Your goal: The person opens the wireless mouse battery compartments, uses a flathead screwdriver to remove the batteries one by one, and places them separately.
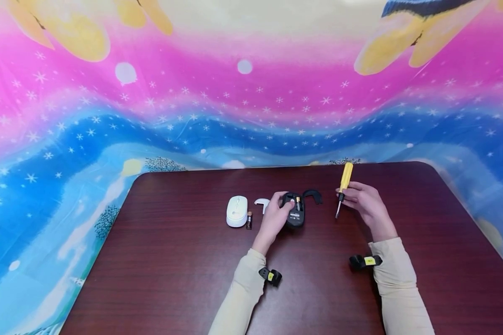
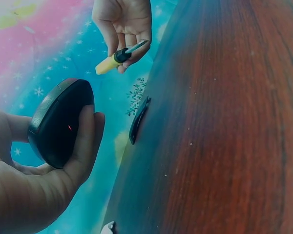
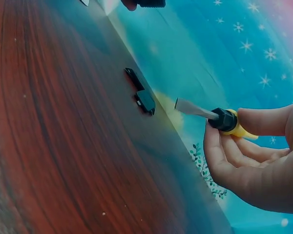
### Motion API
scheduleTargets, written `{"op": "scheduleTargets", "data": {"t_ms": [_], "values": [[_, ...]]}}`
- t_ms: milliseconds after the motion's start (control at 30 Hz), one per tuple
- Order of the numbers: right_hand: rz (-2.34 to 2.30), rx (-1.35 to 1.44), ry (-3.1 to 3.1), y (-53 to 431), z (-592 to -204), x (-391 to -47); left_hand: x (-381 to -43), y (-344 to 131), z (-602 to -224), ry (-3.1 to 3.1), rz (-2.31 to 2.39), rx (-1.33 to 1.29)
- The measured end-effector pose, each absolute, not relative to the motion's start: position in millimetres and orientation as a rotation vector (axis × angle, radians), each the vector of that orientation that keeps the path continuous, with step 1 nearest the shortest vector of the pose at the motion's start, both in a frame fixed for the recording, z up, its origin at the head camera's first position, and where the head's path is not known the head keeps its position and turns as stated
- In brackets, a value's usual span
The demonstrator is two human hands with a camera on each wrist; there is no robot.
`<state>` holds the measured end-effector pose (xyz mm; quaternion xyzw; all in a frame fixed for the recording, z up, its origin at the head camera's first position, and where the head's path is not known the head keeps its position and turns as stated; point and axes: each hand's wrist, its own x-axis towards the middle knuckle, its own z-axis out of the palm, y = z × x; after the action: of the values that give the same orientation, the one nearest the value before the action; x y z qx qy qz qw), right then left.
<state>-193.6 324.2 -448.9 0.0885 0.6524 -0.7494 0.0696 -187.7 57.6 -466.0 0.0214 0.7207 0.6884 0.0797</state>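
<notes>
My left hand grips a black computer mouse above the table, its underside turned up toward the head camera. A battery lies in the mouse's uncovered compartment. In the left wrist view the mouse sits between thumb and fingers, a small red light glowing on it. Over to the right, my right hand pinches a screwdriver near its black collar, yellow handle up and metal shaft down. The right wrist view shows the shaft's flat tip, apart from everything.
A black curved cover lies on the dark wooden table between the hands. Left of the left hand are a white cover, partly hidden, a loose battery and a white mouse. A printed cloth hangs behind.
</notes>
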Motion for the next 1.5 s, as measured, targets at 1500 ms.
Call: {"op": "scheduleTargets", "data": {"t_ms": [1500], "values": [[-1.514, 0.395, 2.640, 328.6, -461.3, -192.4, -188.0, 55.9, -468.2, 2.141, 2.058, 0.085]]}}
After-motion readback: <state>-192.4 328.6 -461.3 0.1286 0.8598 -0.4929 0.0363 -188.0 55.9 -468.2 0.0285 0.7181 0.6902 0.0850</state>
